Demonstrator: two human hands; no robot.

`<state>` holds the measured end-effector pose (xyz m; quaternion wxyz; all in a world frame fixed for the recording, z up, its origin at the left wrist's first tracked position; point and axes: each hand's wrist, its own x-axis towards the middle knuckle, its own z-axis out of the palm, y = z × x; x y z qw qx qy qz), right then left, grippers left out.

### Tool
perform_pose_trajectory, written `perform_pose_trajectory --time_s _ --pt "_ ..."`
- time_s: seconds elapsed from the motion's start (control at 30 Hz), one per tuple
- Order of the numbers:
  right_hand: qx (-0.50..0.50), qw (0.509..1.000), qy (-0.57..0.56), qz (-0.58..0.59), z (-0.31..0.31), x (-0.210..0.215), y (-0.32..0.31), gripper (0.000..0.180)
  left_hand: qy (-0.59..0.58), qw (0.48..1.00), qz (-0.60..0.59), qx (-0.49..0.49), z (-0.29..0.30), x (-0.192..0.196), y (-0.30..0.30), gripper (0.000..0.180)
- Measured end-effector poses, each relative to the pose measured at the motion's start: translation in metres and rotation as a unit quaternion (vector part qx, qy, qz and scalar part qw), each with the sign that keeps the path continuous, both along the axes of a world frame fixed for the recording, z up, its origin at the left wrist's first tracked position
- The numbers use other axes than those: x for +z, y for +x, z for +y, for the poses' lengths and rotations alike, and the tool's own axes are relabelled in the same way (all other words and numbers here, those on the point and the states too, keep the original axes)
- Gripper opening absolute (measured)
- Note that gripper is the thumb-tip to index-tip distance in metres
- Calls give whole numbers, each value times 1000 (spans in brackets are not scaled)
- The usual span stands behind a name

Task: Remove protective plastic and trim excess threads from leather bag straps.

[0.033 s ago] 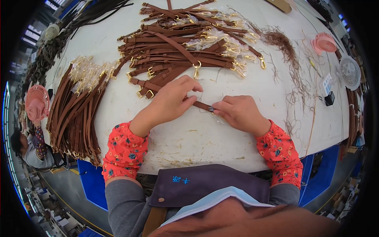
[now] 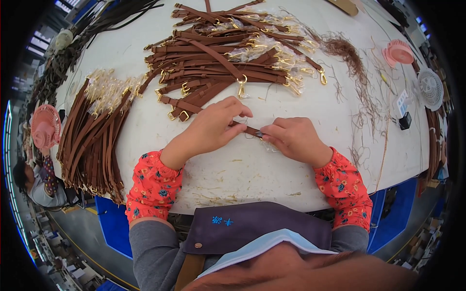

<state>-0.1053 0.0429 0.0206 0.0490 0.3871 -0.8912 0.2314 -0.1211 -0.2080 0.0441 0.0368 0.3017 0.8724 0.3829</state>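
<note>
A brown leather strap [image 2: 250, 130] lies on the white table [image 2: 272, 174] between both hands. My left hand [image 2: 213, 127] rests on it, fingers pinching one part. My right hand [image 2: 291, 138] pinches the strap's near end, where a crumpled bit of clear plastic sits under the fingers. Just beyond my left hand is a heap of brown straps with gold clasps [image 2: 228, 58], several wrapped in clear plastic. Both forearms wear red flowered sleeve covers.
A second stack of brown straps [image 2: 94, 140] lies at the left. Loose brown threads [image 2: 357, 72] spread at the right, near a pink fan [image 2: 399, 52] and a white fan [image 2: 431, 88]. Another pink fan [image 2: 44, 127] and a seated person [image 2: 34, 184] are at far left.
</note>
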Motion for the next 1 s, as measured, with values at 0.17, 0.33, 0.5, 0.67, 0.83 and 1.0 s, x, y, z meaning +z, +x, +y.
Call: perform_pose_trajectory --time_s 0.17,0.33,0.5,0.67,0.83,1.0 --pt "8 1000 -4 29 -2 -2 1 14 -30 997 23 -64 7 -22 5 11" --pt "4 999 2 50 -4 -3 2 8 -67 992 86 -58 14 -29 11 7" --pt "6 997 24 69 -6 -1 4 3 -39 998 28 -50 14 -30 8 8" --pt "6 995 51 87 -6 0 6 9 -48 998 -3 -49 14 -28 6 9" --pt "-39 998 41 41 -2 -4 3 10 -127 943 -230 -204 -5 -5 -9 24" --pt "-73 992 -28 -96 1 16 1 34 -65 974 -115 -187 -10 -9 -10 35"
